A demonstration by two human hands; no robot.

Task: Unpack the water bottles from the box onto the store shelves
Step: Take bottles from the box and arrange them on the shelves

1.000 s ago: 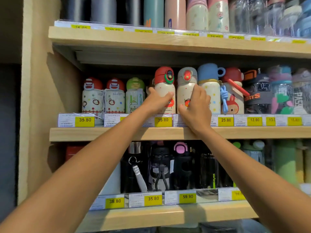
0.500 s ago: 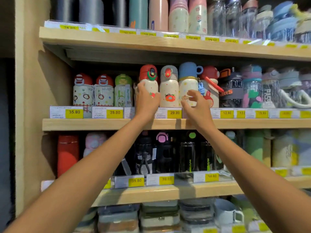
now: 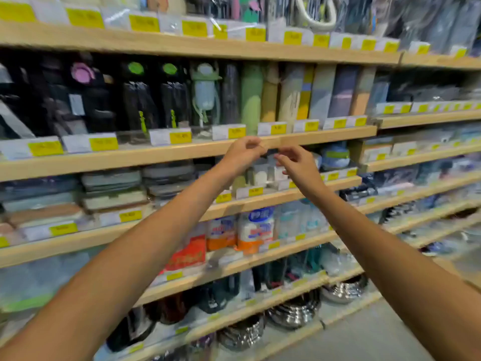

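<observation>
Both my arms reach out in front of the wooden store shelves (image 3: 182, 155). My left hand (image 3: 240, 155) hangs in the air with its fingers loosely curled and nothing in it. My right hand (image 3: 296, 165) is close beside it, fingers apart, also holding nothing. Dark water bottles (image 3: 140, 100) with green and pink lids stand on the shelf just above the hands, next to a pale blue bottle (image 3: 205, 95) and a green one (image 3: 250, 97). The view is blurred. No box is in view.
Yellow price tags (image 3: 179, 136) line every shelf edge. Stacked lunch containers (image 3: 112, 188) fill the shelf at left, packaged goods (image 3: 255, 230) sit below, and metal bowls (image 3: 294, 311) are on the bottom shelf. Grey floor (image 3: 364, 334) shows at lower right.
My hands have come off the small patterned bottles on the upper shelf and dropped lower. The view has swung down and right, so lower shelves and floor show.
</observation>
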